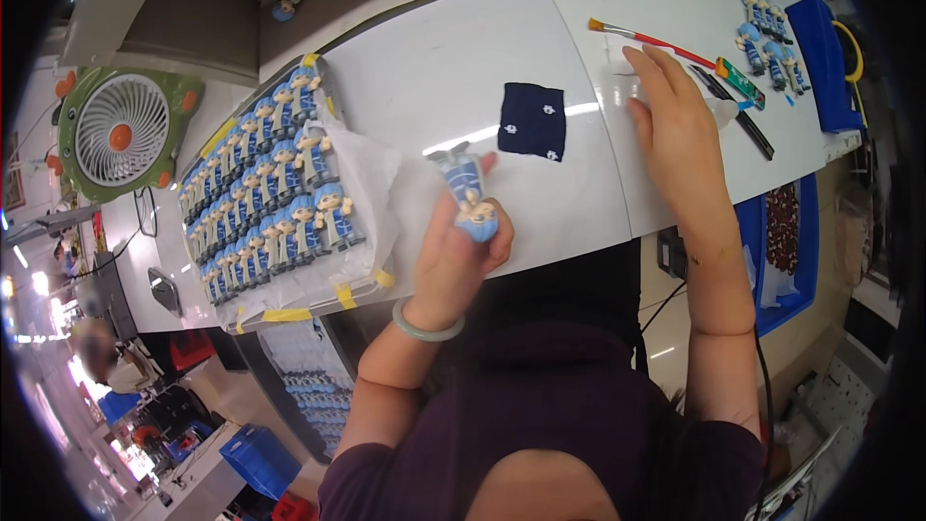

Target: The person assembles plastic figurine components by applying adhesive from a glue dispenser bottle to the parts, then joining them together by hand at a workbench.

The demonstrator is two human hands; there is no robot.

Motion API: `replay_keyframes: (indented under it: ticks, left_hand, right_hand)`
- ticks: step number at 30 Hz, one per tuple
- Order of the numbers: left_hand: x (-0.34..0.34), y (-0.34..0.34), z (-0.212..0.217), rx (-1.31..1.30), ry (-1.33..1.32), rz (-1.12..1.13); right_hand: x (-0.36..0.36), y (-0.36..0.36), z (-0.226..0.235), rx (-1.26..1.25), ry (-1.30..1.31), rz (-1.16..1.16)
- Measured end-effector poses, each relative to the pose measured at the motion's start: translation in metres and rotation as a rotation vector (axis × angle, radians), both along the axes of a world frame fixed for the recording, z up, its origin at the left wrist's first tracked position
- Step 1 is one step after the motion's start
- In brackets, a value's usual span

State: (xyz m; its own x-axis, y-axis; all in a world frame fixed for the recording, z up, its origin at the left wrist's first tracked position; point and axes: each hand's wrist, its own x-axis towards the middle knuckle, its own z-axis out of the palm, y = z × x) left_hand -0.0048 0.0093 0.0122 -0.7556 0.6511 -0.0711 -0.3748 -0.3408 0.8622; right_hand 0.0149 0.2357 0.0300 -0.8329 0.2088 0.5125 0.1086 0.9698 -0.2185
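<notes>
My left hand (451,249), with a pale bangle on its wrist, is closed round a small blue-haired figurine (465,181). The figurine is tilted, its head toward me and its feet pointing away over the white table (453,68). My right hand (672,125) is open over the table's right part, fingers stretched out and apart. Close by it lie a red-handled paintbrush (656,41), a green and orange cutter or lighter-like piece (740,83) and a black pen-like tool (754,135). Between the hands rests a dark blue patterned cloth (532,122).
To the left, a tray (362,294) lined with white sheet holds rows of similar figurines. Several more figurines (767,39) stand at the far right beside a blue box (825,63). A green fan (121,135) is at the left; a blue bin (805,260) sits below, right.
</notes>
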Motion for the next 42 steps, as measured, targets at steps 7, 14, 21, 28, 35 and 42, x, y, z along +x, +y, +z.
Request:
replay_keyframes:
  ticks: [7, 14, 21, 28, 35, 42]
  left_hand:
    - [-0.001, -0.005, -0.005, -0.01, 0.019, -0.084]
    - [0.005, -0.003, -0.008, 0.072, 0.056, 0.013]
    - [0.003, -0.002, -0.006, 0.017, 0.123, -0.017]
    - [0.005, -0.011, -0.014, 0.089, -0.004, -0.138]
    - [0.005, -0.002, -0.008, 0.04, 0.062, -0.035]
    - [0.007, -0.01, -0.013, 0.018, -0.01, -0.073]
  right_hand:
    - [0.011, -0.027, 0.003, -0.507, -0.198, 0.238]
    - [0.02, -0.079, 0.015, -0.45, 0.141, 0.686]
    - [0.016, -0.072, 0.004, -0.445, 0.17, 0.716]
    - [0.027, -0.055, 0.008, -0.373, 0.174, 0.604]
    - [0.026, -0.069, -0.003, -0.309, 0.221, 0.707]
    - [0.028, -0.052, 0.016, -0.219, 0.198, 0.672]
